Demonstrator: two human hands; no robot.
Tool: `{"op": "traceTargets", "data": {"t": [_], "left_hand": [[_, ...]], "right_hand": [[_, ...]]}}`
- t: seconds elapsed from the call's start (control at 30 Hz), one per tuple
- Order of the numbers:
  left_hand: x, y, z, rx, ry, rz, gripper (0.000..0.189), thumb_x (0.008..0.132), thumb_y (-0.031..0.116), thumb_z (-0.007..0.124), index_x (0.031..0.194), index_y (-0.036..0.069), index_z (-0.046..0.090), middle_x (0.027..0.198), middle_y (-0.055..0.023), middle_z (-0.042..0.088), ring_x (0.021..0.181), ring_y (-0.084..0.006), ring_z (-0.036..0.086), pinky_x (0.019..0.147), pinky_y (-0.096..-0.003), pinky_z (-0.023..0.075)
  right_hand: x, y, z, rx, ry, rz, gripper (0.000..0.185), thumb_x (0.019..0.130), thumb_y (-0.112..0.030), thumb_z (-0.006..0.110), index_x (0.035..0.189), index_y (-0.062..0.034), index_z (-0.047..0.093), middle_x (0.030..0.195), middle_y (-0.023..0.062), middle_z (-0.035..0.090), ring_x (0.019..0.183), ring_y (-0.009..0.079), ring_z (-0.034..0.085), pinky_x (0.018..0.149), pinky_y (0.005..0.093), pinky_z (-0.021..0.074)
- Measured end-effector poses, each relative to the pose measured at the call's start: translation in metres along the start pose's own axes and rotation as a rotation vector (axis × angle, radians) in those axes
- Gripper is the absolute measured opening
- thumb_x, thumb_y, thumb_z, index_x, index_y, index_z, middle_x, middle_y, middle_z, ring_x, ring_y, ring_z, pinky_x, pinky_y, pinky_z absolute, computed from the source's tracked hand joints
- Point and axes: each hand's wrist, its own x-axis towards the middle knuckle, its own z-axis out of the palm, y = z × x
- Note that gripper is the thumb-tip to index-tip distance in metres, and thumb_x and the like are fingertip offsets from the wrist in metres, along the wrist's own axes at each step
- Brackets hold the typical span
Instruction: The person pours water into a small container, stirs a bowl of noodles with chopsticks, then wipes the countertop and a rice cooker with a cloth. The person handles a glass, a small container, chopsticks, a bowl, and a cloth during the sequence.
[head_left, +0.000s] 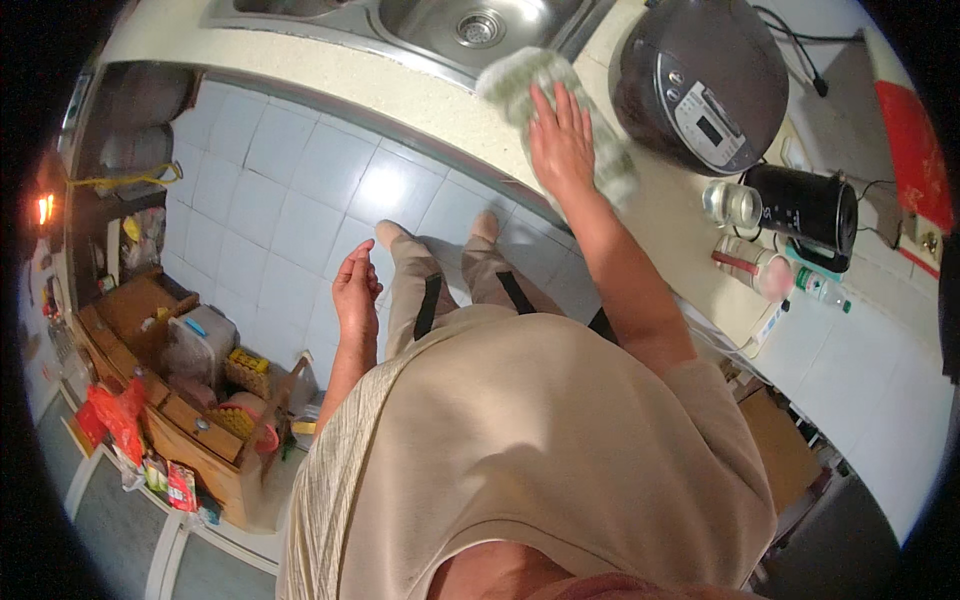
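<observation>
My right hand (562, 142) lies flat on a green-and-white checked cloth (616, 169), fingers stretched forward. The cloth is spread over the cream countertop (442, 97), with its far corner by the rim of the stainless steel sink (427, 19). My left hand (356, 283) hangs over the tiled floor beside my body. Its fingers are loosely curled, the thumb lies along them, and nothing shows in it.
Right of the cloth stands a dark electric rice cooker (701, 82). Nearer me are a glass cup (731, 204), a black electric kettle (802, 210), a jar (754, 266) and a plastic bottle (821, 289). A wooden cabinet (202, 457) holding containers stands at left. A flame (46, 206) burns farther left.
</observation>
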Motion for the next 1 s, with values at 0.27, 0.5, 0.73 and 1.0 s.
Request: {"op": "traceTargets", "data": {"t": [0.27, 0.5, 0.73, 1.0], "left_hand": [[0.007, 0.015, 0.031, 0.128, -0.119, 0.011, 0.025, 0.100, 0.024, 0.058, 0.116, 0.008, 0.069, 0.071, 0.0073, 0.045, 0.061, -0.0031, 0.038, 0.055, -0.0193, 0.0341], [0.012, 0.023, 0.056, 0.173, -0.212, 0.031, 0.025, 0.100, 0.024, 0.058, 0.118, 0.009, 0.068, 0.070, 0.0072, 0.045, 0.061, -0.0034, 0.038, 0.055, -0.0193, 0.0338], [0.010, 0.033, 0.094, 0.154, -0.317, 0.071, 0.025, 0.100, 0.022, 0.059, 0.118, 0.008, 0.067, 0.071, 0.0063, 0.049, 0.061, -0.0037, 0.040, 0.056, -0.0192, 0.0348], [0.001, 0.045, 0.125, 0.285, -0.402, 0.063, 0.023, 0.099, 0.023, 0.059, 0.116, 0.010, 0.069, 0.072, 0.0061, 0.051, 0.064, -0.0041, 0.043, 0.059, -0.0206, 0.0384]], "right_hand": [[-0.061, 0.029, -0.022, -0.017, 0.031, -0.008, 0.047, 0.098, -0.017, 0.050, 0.145, -0.0158, 0.044, 0.151, 0.0158, 0.040, 0.139, 0.0336, 0.038, 0.115, 0.0483, 0.0262], [-0.137, 0.036, -0.090, 0.591, -0.048, 0.558, 0.037, 0.098, -0.008, 0.049, 0.134, -0.0121, 0.058, 0.107, 0.0085, 0.063, 0.083, 0.0160, 0.057, 0.077, 0.0305, 0.0469], [-0.073, 0.051, -0.204, 0.655, 0.912, 0.171, 0.038, 0.097, -0.004, 0.045, 0.131, -0.0093, 0.059, 0.123, 0.0144, 0.061, 0.104, 0.0199, 0.061, 0.085, 0.0331, 0.0515], [0.046, 0.065, -0.213, -0.169, 0.328, 0.021, 0.042, 0.099, -0.027, 0.051, 0.140, -0.0226, 0.052, 0.149, 0.0081, 0.046, 0.140, 0.0325, 0.038, 0.117, 0.0488, 0.0252]]}}
